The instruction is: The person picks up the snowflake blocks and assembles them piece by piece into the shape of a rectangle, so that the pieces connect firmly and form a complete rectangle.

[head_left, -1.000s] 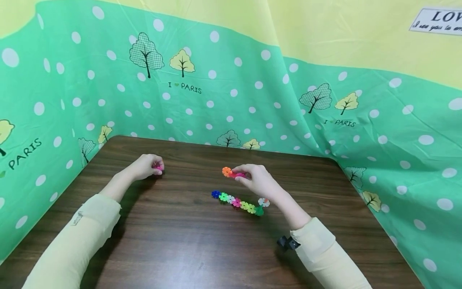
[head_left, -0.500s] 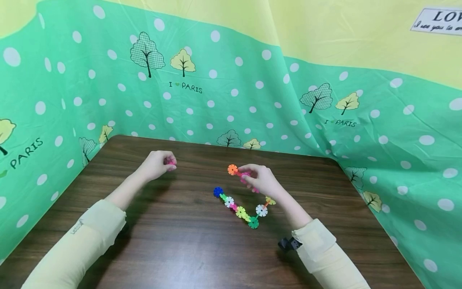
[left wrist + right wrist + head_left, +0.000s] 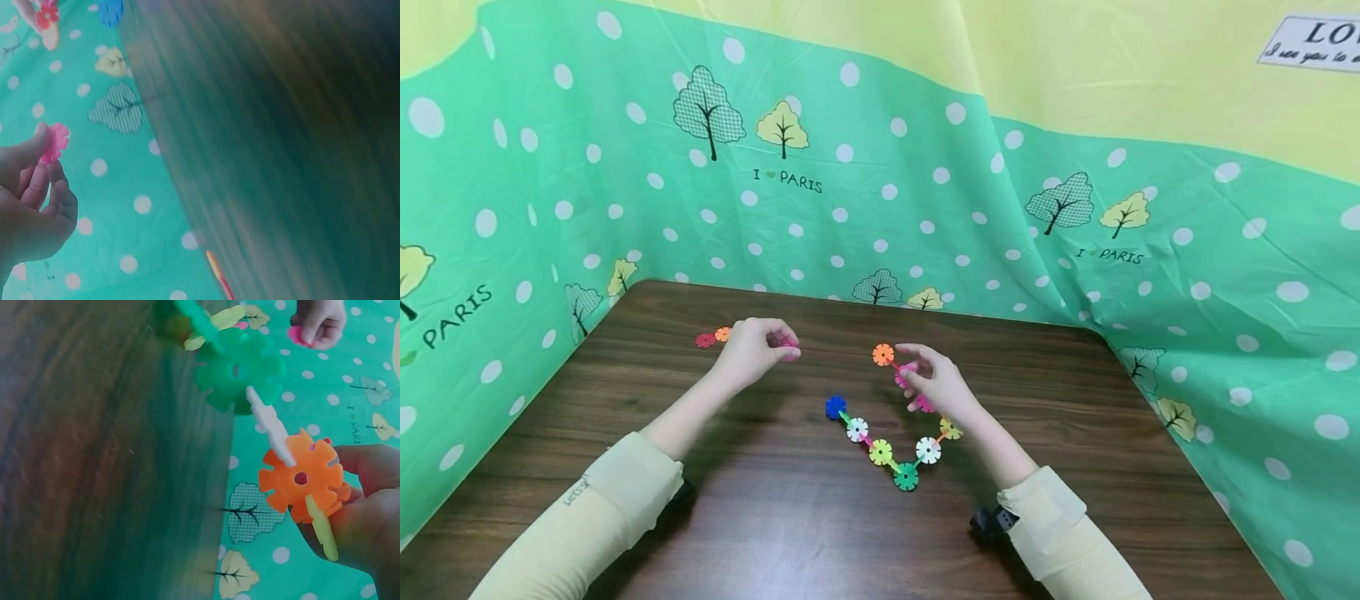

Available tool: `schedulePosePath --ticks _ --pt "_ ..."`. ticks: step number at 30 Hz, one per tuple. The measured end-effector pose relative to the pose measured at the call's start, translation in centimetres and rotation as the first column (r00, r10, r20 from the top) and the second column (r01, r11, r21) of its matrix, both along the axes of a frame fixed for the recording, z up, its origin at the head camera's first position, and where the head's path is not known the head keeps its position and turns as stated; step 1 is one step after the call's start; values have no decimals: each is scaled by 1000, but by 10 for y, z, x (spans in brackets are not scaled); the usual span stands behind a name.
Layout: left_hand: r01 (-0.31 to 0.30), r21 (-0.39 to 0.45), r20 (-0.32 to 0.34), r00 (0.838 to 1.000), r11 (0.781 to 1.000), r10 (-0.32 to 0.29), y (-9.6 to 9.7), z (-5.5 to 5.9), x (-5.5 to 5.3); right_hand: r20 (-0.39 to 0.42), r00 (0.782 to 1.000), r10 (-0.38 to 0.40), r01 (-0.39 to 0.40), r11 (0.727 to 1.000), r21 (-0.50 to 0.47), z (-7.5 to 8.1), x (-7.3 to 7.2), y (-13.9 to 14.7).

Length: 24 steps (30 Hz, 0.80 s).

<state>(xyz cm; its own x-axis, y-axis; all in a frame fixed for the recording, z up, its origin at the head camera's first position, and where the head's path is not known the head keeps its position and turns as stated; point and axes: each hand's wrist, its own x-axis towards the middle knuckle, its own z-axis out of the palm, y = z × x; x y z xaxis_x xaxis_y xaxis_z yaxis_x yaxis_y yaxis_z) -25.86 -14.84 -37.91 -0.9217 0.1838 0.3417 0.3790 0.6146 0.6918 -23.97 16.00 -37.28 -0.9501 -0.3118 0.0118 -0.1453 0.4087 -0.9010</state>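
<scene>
My left hand [image 3: 751, 354] pinches a pink snowflake disc [image 3: 57, 142] between thumb and fingertips, above the table. To its right, my right hand [image 3: 943, 385] holds a chain of slotted snowflake discs [image 3: 881, 452] near one end, gripping it around the pink discs. An orange disc [image 3: 883, 355] sticks out past the fingertips. The chain bends through yellow, white and green discs to a dark blue disc [image 3: 836, 407] at its far end. In the right wrist view, a large green disc [image 3: 240, 372] and an orange disc [image 3: 300, 478] hide part of the fingers.
A red disc [image 3: 705, 340] and an orange disc [image 3: 722, 334] lie on the brown wooden table [image 3: 760, 517] behind my left hand. A green and yellow printed curtain [image 3: 820, 217] surrounds the table's back and sides.
My left hand has moved right with the pink disc, uncovering the red and orange discs. The chain has swung into a V shape below my right hand, which has stayed nearly in place.
</scene>
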Motion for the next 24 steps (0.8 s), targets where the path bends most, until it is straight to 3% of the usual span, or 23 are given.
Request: schedulePosePath --ticks 5,12,24 --pt "-3 49 -1 1000 999 3 17 -1 6 21 1000 5 -5 1000 -11 13 14 -8" --pt "12 105 -26 1000 994 -9 36 -5 9 39 999 1 -1 1000 7 -14 -3 -4" --pt "-5 107 -51 999 994 10 59 -7 14 -2 999 -32 32 999 20 -19 -2 -8"
